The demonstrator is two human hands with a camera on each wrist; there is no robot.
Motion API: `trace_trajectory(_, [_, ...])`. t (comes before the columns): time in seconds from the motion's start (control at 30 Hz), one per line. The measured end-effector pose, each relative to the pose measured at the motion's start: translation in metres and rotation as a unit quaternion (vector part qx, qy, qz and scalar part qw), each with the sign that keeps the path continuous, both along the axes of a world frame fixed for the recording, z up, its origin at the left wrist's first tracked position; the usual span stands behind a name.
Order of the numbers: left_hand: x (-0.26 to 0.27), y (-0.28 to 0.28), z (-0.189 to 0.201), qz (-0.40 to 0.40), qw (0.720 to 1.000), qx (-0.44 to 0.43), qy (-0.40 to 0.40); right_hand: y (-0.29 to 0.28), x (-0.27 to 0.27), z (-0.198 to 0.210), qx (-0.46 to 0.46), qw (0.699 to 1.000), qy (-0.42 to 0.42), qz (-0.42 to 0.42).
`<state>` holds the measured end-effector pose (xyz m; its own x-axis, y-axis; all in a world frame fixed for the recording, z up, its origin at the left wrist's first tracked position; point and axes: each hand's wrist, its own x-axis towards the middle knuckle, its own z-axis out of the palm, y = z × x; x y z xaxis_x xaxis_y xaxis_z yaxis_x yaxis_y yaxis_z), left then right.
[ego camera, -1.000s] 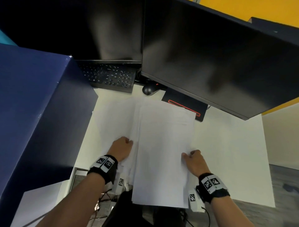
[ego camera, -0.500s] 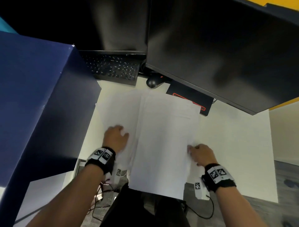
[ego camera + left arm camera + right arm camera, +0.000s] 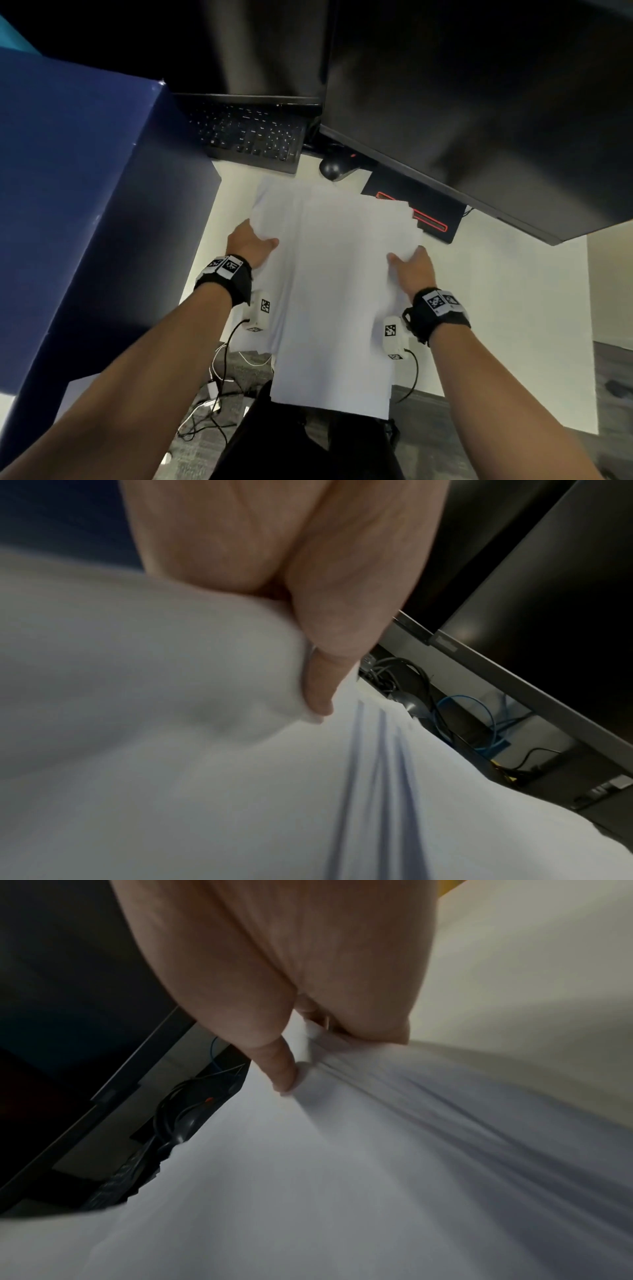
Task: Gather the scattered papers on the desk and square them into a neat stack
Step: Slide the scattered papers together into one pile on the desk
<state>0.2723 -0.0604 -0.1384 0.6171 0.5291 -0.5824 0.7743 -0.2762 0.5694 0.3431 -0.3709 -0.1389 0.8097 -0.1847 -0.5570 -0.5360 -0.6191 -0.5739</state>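
Papers [image 3: 335,274] white, fanned unevenly, near edge overhanging desk [image 3: 496,308].

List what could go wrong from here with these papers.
1. The papers overhang the desk front edge; loose sheets could slide to the floor.
2. Their far right corners are fanned, so squeezing between the left hand and right hand may crease sheets rather than align them.
3. Pushing forward may bump the mouse.

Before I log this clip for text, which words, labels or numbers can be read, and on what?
No text can be read.
Papers: blank on the visible faces.
Keyboard: key legends too small.
Wrist bands: black-and-white square code markers, no letters.
Monitor: bezel label blurred.
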Motion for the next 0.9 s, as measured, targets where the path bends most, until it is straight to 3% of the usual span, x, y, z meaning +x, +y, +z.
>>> trace_trajectory(0.13, [0.0, 0.005, -0.003, 0.004, 0.997, -0.067, -0.024, 0.01, -0.004, -0.006, 0.013, 1.0, 0.006, 0.027])
trace_trajectory(0.27, [-0.015, 0.032, -0.007, 0.097, 0.987, -0.128, -0.024, -0.012, -0.005, -0.007, 0.025, 0.998, -0.025, -0.045])
trace_trajectory(0.37, [-0.028, 0.035, -0.008, 0.047, 0.994, -0.101, 0.0, -0.025, -0.009, -0.013, 0.043, 0.997, -0.015, -0.062])
trace_trajectory(0.57, [-0.02, -0.01, -0.008, -0.027, 0.994, -0.101, -0.033, -0.002, -0.018, -0.011, 0.033, 0.999, -0.03, -0.01])
trace_trajectory(0.7, [-0.016, -0.015, -0.006, 0.003, 0.992, -0.108, -0.059, 0.018, -0.015, -0.009, 0.051, 0.998, -0.037, 0.003])
trace_trajectory(0.9, [-0.031, 0.006, -0.012, 0.024, 0.997, -0.049, -0.054, 0.006, -0.015, -0.013, 0.041, 0.997, -0.048, -0.047])
